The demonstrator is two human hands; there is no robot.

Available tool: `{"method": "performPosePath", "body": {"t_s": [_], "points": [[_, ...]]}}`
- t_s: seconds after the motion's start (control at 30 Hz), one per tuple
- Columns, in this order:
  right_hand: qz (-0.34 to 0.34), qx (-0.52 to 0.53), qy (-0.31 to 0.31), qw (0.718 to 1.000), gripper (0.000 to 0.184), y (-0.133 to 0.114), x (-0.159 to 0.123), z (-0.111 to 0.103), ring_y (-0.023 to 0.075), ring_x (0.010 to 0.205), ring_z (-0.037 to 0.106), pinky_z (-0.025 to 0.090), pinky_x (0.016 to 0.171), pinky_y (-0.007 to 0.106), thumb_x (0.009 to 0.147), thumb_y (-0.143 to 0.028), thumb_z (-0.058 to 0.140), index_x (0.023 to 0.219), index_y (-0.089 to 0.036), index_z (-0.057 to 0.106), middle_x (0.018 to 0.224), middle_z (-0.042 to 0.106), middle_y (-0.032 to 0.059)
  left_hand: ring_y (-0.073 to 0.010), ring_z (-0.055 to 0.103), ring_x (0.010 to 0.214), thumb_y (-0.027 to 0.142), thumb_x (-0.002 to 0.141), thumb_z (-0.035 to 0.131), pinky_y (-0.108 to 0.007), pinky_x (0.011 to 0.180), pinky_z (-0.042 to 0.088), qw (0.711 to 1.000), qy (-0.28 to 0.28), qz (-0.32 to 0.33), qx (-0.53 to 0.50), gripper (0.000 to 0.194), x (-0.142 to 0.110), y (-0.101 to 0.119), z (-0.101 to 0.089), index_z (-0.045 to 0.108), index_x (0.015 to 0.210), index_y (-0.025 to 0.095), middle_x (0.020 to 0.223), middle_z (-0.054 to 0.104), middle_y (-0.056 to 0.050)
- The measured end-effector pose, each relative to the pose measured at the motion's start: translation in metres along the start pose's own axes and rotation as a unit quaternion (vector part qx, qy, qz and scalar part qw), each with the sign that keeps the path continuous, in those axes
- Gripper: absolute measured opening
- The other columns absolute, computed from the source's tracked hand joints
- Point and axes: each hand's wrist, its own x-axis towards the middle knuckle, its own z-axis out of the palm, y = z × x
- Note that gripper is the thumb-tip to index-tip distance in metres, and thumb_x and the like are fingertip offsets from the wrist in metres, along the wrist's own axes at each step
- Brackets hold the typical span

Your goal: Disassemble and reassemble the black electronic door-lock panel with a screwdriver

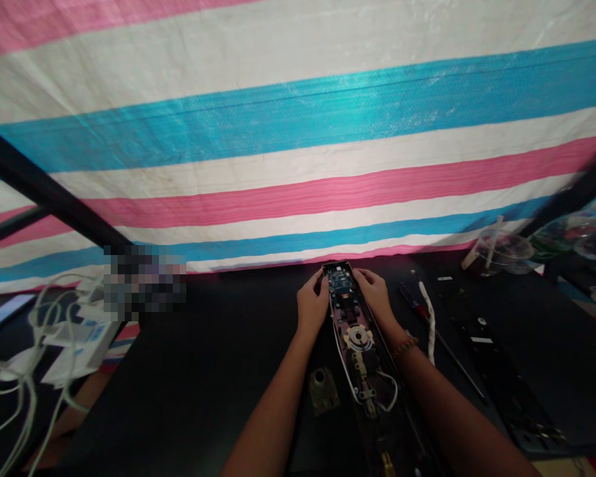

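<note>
A long, dark housing that looks like an opened electronic door lock [359, 339] lies lengthwise in front of me. Its inside faces up, showing a circuit board [342, 283] at the far end, a round metal disc midway and a white wire along the left edge. My left hand [312, 303] grips the far end from the left, thumb along the rim. From the opposite side my right hand [376, 296] holds the same end. Some fingertips are hidden behind the housing. A small metal block with a round hole [324, 392] rests on the table left of the lock.
Right of my forearm lie a screwdriver [447, 351], a white-wrapped cable [430, 318] and a long black cover plate [496, 371]. Plastic cups [506, 248] stand at the far right. White cables [24, 371] and a box [87, 341] are at left. A striped sheet [298, 146] hangs behind the black table [203, 371].
</note>
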Motion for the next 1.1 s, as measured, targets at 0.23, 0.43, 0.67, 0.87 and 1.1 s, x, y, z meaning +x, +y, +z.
{"method": "performPosePath", "body": {"t_s": [0.23,0.43,0.67,0.87,1.1], "points": [[-0.009,0.078,-0.033,0.996,0.038,-0.009,-0.004,0.001,0.0225,0.084,0.067,0.051,0.079,0.035,0.08,-0.048,0.064,0.095,-0.015,0.077,0.092,0.077,0.0084,-0.0211,0.069,0.104,0.033,0.094,0.053,-0.035,0.091,0.055,0.997,-0.004,0.018,-0.075,0.037,-0.004,0.005,0.001,0.061,0.127,0.02,0.118,0.072,-0.01],[-0.011,0.097,-0.036,0.995,0.038,-0.013,-0.006,0.001,0.0231,0.085,0.067,0.051,0.08,0.036,0.08,-0.05,0.064,0.094,-0.017,0.077,0.092,0.077,0.0078,-0.021,0.072,0.092,0.036,0.095,0.052,-0.034,0.08,0.057,0.996,-0.018,0.001,-0.093,0.039,-0.007,0.008,0.001,0.056,0.131,0.021,0.106,0.075,-0.009],[-0.03,0.135,-0.03,0.99,0.037,-0.023,-0.014,0.0,0.0243,0.092,0.068,0.052,0.084,0.037,0.082,-0.048,0.064,0.1,-0.018,0.075,0.099,0.076,0.0086,-0.0216,0.068,0.109,0.038,0.094,0.054,-0.034,0.09,0.054,0.992,-0.008,0.065,-0.112,0.04,-0.009,0.014,-0.003,0.054,0.131,0.022,0.121,0.07,-0.01],[-0.039,0.14,-0.05,0.988,0.037,-0.03,-0.021,-0.001,0.022,0.085,0.067,0.053,0.08,0.036,0.084,-0.05,0.06,0.096,-0.018,0.074,0.093,0.076,0.0063,-0.0225,0.065,0.115,0.037,0.094,0.054,-0.036,0.094,0.052,0.987,-0.007,0.1,-0.124,0.043,-0.013,0.018,-0.005,0.051,0.134,0.021,0.126,0.067,-0.012],[-0.032,0.132,-0.068,0.988,0.039,-0.029,-0.019,-0.002,0.0227,0.084,0.068,0.054,0.078,0.035,0.083,-0.051,0.06,0.098,-0.017,0.073,0.095,0.076,0.0071,-0.0215,0.065,0.116,0.041,0.095,0.051,-0.033,0.092,0.053,0.992,-0.008,0.086,-0.091,0.045,-0.013,0.019,-0.005,0.05,0.135,0.02,0.128,0.066,-0.011]]}}
